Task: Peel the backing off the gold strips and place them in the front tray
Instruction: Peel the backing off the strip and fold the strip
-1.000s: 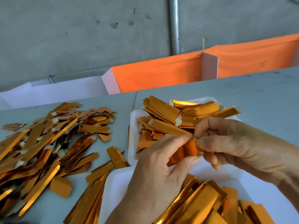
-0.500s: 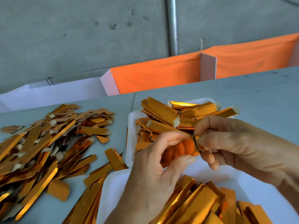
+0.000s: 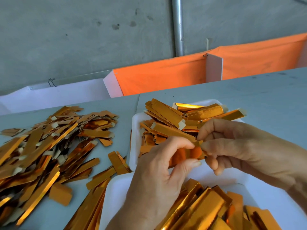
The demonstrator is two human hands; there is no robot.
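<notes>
Between two white trays, both hands [image 3: 197, 148] pinch one gold strip [image 3: 186, 154], fingers hiding most of it.

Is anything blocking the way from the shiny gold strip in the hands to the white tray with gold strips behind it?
Nothing visible does. Both hands, left hand and right hand, hold the gold strip right over the near edge of the front tray, which is heaped with strips but open on top.

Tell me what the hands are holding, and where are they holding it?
Both hands hold one gold strip. The left hand pinches its middle between thumb and fingers; the right hand pinches its right end.
</notes>
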